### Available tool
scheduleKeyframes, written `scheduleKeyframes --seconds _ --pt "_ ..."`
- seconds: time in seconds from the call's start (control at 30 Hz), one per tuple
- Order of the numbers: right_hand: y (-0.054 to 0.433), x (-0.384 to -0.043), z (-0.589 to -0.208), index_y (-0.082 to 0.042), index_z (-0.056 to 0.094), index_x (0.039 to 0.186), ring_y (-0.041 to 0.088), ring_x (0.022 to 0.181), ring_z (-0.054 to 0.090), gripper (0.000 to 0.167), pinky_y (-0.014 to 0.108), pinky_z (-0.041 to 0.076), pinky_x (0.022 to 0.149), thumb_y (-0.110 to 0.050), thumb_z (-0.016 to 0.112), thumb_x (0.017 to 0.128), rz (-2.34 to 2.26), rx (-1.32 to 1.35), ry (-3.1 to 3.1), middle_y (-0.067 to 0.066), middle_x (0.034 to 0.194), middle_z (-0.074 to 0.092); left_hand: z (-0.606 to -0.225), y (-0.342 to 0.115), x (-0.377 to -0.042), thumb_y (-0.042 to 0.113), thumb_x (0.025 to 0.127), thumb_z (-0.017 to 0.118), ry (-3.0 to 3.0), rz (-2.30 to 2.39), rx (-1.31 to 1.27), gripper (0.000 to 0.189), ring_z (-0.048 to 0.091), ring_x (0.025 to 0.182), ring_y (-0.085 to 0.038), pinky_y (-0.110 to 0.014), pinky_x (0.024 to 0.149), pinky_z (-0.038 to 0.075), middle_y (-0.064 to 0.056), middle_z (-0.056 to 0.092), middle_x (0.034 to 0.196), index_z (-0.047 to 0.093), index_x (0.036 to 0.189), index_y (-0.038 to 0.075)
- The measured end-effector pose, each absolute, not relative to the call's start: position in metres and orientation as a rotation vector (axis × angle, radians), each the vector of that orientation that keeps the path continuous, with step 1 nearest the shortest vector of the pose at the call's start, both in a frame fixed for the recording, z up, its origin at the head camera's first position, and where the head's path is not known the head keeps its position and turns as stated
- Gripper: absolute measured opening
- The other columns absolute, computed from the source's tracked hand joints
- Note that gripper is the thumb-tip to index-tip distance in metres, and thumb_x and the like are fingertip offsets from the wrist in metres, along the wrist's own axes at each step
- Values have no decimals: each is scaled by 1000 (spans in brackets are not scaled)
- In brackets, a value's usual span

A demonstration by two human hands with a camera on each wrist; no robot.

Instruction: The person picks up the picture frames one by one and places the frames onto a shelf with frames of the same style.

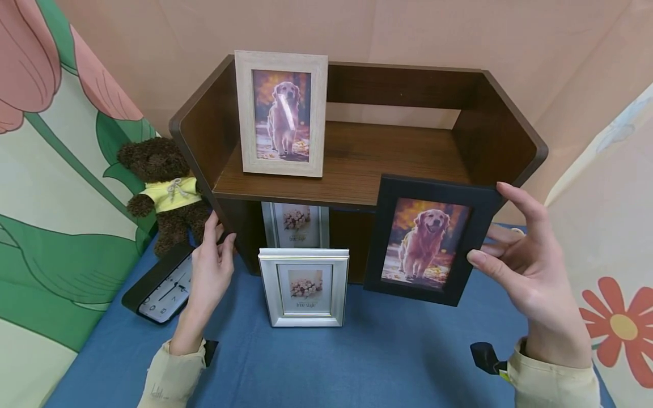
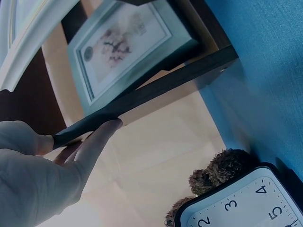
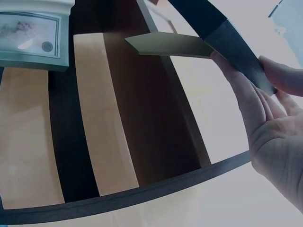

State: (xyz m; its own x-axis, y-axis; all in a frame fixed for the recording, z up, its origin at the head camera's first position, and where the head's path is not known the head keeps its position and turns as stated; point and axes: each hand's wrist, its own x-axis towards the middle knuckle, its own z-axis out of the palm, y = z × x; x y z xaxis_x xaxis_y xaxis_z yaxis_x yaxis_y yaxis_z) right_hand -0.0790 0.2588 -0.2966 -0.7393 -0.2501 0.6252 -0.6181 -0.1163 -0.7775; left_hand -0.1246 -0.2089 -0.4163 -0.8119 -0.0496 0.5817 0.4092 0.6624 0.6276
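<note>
My right hand (image 1: 535,277) pinches black frame (image 1: 428,242) by one side, middle uncovered; left hand (image 1: 211,275) grips shelf (image 1: 403,150) at left edge, probably bracing.

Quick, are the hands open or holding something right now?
Left hand: gripping the brown shelf by its side edge.
Right hand: holding the black-framed photo by its edge.

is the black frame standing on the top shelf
No, the right hand holds the black frame by its edge, in front of the brown shelf unit.

The right-hand frame (image 1: 432,241) is black, the shelf (image 1: 395,156) wood-grained brown, the cloth (image 1: 388,362) blue.
</note>
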Motion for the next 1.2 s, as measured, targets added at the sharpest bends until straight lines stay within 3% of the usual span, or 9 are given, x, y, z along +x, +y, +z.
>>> scheduleKeyframes --seconds 0.27,0.4,0.47,0.73,0.97,1.2 --pt "254 -83 -290 0 33 162 23 100 79 83 26 59 88 19 72 91 1971 992 -1802 21 153 51 -415 -209 -124 -10 107 55 -2313 -1060 -265 59 65 55 -32 -23 47 37 -41 59 138 36 162 0" --pt "251 -84 -286 -1 35 161 23 99 79 83 26 59 86 19 73 90 1974 984 -1781 21 165 29 -416 -209 -125 -10 107 55 -2314 -1063 -264 60 67 56 -34 -23 48 37 -41 59 138 36 163 0" --pt "250 -84 -284 -1 36 160 23 100 79 82 26 59 85 20 73 89 1985 973 -1768 21 165 28 -416 -209 -125 -10 107 55 -2315 -1067 -264 60 68 59 -35 -22 48 38 -41 59 139 36 163 1" --pt "247 -86 -277 -1 38 160 26 108 77 82 27 59 87 24 70 88 2011 974 -1728 21 166 26 -417 -209 -124 -10 108 54 -2317 -1071 -258 60 68 59 -34 -23 48 38 -40 59 139 36 164 3" --pt "245 -90 -272 -1 36 159 30 112 75 82 30 59 91 25 69 89 2084 1020 -1645 26 150 49 -418 -209 -124 -9 108 55 -2315 -1054 -261 60 69 59 -34 -24 48 39 -40 61 137 36 163 2" --pt "242 -95 -263 -2 36 159 34 116 73 82 32 60 91 31 60 88 2145 1011 -1587 28 151 44 -417 -209 -124 -10 107 55 -2311 -1050 -266 60 71 62 -36 -25 50 41 -41 61 136 36 163 1"
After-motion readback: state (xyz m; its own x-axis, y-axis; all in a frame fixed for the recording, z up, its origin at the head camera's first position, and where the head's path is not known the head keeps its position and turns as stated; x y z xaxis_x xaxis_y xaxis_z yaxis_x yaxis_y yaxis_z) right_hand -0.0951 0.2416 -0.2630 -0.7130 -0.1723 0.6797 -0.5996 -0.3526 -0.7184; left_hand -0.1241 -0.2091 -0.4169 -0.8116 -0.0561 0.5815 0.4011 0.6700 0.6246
